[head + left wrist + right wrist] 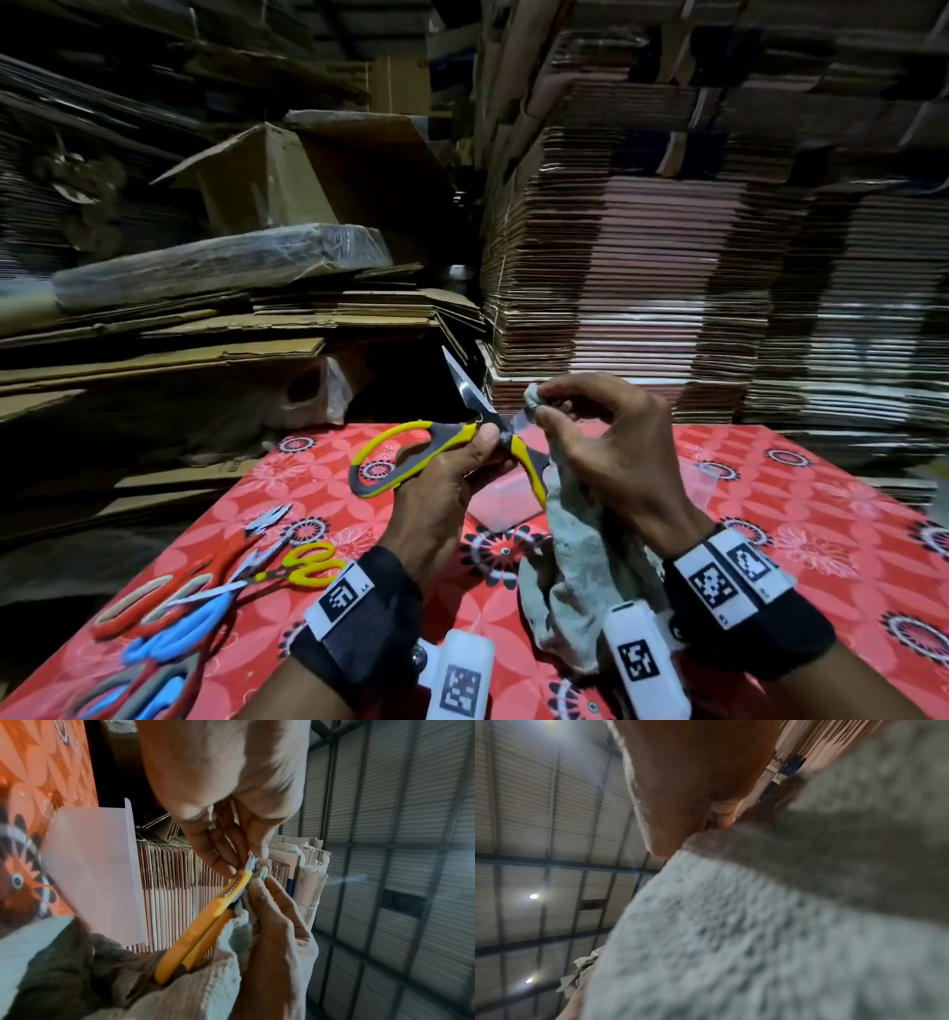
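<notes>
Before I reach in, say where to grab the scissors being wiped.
Take the scissors by the large handle loop, from the left: it juts free beside the left hand, while the open blades point up, one pinched in the cloth the right hand holds.

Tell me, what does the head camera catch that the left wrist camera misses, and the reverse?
Only the head view: the bare blade tip and several spare scissors lying on the left. Only the left wrist view: the corrugated metal roof overhead. Both: the yellow-handled scissors, the grey cloth pressed near their pivot, the red patterned tablecloth and stacked cardboard.
</notes>
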`<act>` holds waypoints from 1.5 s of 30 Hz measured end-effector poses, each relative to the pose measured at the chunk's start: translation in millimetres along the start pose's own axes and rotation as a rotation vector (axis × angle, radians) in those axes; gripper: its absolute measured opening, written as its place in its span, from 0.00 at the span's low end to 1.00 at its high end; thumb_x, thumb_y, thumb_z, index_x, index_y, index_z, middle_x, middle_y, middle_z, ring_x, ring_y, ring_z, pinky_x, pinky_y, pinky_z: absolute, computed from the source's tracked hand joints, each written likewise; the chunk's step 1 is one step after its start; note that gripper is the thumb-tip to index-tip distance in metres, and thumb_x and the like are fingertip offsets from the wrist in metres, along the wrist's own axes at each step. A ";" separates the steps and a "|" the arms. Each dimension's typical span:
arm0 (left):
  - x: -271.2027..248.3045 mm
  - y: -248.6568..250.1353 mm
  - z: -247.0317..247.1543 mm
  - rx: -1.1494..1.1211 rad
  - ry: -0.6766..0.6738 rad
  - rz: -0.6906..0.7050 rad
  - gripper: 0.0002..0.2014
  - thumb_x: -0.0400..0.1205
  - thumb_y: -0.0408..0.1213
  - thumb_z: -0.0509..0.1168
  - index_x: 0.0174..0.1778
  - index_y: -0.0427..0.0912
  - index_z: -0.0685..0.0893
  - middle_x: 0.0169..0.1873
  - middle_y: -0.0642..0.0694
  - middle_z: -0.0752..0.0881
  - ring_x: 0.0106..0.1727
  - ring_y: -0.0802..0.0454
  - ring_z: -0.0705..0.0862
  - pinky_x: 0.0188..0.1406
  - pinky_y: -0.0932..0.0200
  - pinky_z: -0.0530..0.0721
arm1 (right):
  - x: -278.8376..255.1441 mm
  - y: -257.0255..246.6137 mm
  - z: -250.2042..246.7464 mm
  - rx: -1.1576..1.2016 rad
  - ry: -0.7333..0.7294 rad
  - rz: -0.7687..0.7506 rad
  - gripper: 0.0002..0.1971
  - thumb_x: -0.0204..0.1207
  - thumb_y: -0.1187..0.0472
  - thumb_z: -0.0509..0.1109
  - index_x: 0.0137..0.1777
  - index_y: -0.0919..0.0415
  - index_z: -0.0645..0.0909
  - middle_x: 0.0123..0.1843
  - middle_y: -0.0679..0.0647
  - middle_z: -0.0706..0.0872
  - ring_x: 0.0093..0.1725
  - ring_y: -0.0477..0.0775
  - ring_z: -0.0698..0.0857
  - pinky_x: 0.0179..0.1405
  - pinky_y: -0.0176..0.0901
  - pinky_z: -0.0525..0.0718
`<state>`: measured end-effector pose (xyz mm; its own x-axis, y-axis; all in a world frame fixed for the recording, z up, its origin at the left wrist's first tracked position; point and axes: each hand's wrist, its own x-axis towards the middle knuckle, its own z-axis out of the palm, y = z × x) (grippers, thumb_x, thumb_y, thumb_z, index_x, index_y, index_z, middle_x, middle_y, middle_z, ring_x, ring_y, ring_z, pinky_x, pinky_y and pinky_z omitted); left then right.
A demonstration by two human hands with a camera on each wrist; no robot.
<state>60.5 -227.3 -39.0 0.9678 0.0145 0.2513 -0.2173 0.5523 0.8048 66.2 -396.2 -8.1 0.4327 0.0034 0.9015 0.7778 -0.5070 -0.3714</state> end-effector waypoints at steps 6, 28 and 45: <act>-0.8 -1.6 -0.4 -0.042 0.028 0.035 0.08 0.77 0.31 0.74 0.47 0.29 0.90 0.37 0.41 0.93 0.37 0.50 0.93 0.46 0.52 0.91 | -6.0 -3.8 7.7 -0.025 0.002 -0.050 0.11 0.69 0.71 0.85 0.48 0.57 0.94 0.44 0.44 0.93 0.42 0.41 0.90 0.44 0.34 0.88; 1.9 -2.4 -5.0 0.063 -0.060 0.025 0.06 0.73 0.36 0.73 0.34 0.39 0.93 0.34 0.45 0.91 0.38 0.52 0.91 0.53 0.53 0.90 | 4.6 7.4 -6.8 -0.010 0.081 0.101 0.09 0.72 0.67 0.84 0.49 0.54 0.95 0.43 0.41 0.94 0.43 0.41 0.92 0.47 0.41 0.90; 0.0 -4.6 -0.5 -0.103 0.034 -0.007 0.11 0.73 0.35 0.74 0.48 0.32 0.91 0.41 0.42 0.94 0.45 0.49 0.95 0.65 0.47 0.89 | 4.0 -1.7 -8.5 0.139 -0.044 0.101 0.10 0.80 0.72 0.76 0.51 0.55 0.91 0.50 0.45 0.92 0.50 0.44 0.93 0.50 0.39 0.91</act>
<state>61.5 -229.4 -43.0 0.9733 0.0376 0.2266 -0.1983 0.6355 0.7462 62.8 -402.6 -1.9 0.5288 -0.0020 0.8487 0.7836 -0.3830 -0.4891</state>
